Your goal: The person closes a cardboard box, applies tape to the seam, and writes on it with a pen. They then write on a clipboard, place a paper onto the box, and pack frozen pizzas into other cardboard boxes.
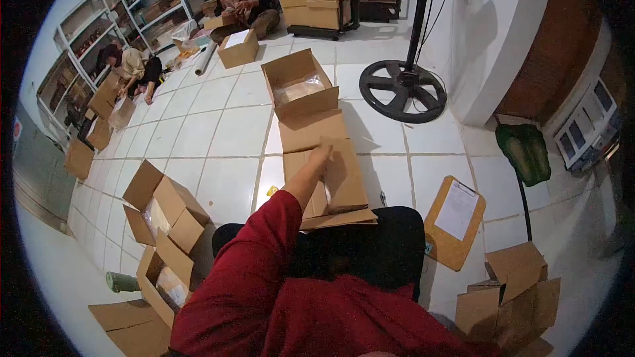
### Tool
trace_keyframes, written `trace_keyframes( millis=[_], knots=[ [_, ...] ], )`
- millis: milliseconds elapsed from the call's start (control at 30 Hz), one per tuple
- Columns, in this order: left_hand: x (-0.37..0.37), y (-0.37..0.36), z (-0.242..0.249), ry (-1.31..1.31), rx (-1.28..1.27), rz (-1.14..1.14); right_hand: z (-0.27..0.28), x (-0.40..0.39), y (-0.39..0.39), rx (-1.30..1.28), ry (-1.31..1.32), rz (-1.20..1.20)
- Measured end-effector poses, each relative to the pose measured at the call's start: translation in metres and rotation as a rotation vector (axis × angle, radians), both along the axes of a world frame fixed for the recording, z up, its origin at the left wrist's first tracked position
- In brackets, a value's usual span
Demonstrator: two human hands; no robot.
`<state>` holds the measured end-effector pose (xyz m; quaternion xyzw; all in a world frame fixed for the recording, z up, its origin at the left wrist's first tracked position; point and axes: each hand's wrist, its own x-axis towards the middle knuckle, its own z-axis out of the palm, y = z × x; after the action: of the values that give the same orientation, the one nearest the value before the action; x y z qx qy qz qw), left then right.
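My left hand, at the end of a red sleeve, reaches forward to a cardboard box in front of my knees. The hand is over the flaps of this box and seems to touch them; its fingers are blurred, so their grip cannot be made out. Directly beyond stands an open cardboard box with clear plastic inside, its near flap leaning toward the first box. My right hand is out of view.
Open boxes stand at my left beside a green roll. On my right lie a clipboard and more open boxes. A black round stand base is ahead right. Two people sit on the floor near shelves.
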<state>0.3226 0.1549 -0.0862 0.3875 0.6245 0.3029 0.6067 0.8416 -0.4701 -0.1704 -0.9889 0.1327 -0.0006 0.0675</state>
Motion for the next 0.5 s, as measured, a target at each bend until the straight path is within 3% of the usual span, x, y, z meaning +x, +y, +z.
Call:
trace_keyframes(
  millis=[33,100,167,233,267,333,367,433,500],
  knots=[
    [0.009,-0.012,0.025,0.072,0.149,-0.091,0.002,0.0,0.002,-0.006,-0.003,0.002],
    [0.032,-0.023,0.033,-0.162,0.461,-0.387,0.002,0.003,0.007,-0.014,0.001,0.022],
    [0.064,-0.036,-0.007,0.07,0.656,-0.583,0.004,0.004,0.008,-0.025,-0.002,0.026],
    [0.075,-0.09,0.021,0.809,0.784,-0.97,0.007,0.009,0.012,-0.032,-0.005,0.035],
    [0.074,-0.097,0.007,0.805,0.783,-0.966,0.008,0.01,0.013,-0.029,-0.006,0.039],
    [0.07,-0.103,-0.02,1.032,1.092,-1.042,0.008,0.01,0.013,-0.024,-0.003,0.035],
    [0.069,-0.103,-0.026,1.026,1.086,-1.049,0.009,0.01,0.011,-0.031,-0.002,0.041],
    [0.064,-0.102,-0.021,0.563,1.105,-0.735,0.01,0.011,0.011,-0.03,-0.003,0.048],
    [0.045,-0.099,-0.015,0.593,1.075,-0.61,0.013,0.014,0.012,-0.03,-0.003,0.064]
  ],
)
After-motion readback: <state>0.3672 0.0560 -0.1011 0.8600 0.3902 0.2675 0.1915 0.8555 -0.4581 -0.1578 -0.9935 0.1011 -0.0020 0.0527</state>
